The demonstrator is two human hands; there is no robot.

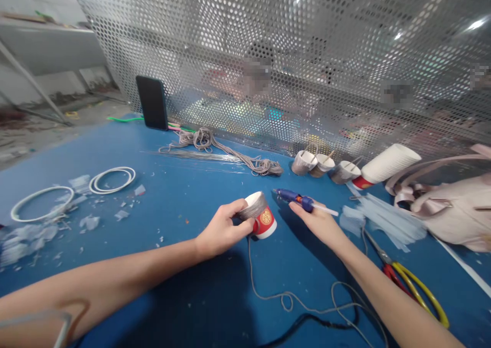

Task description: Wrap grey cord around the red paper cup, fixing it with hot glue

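My left hand (226,228) is closed around a red and white paper cup (267,223), tilted on its side above the blue table. Grey cord is wound around the cup's upper part, and its loose cord (251,271) trails down across the table. In my right hand (314,220) is a blue hot glue gun (293,199), its nozzle pointing left toward the cup but apart from it. A clear glue stick (326,209) sticks out of the gun's back. The fingers under the gun are partly hidden.
Cord-wrapped cups (304,163) and a stack of paper cups (391,163) lie by the perforated metal screen (215,41). Scissors (412,281), a pale bag (452,210) and bluish strips (387,220) are at right. A grey cord bundle (203,139), phone (152,102) and white rings (112,180) lie left.
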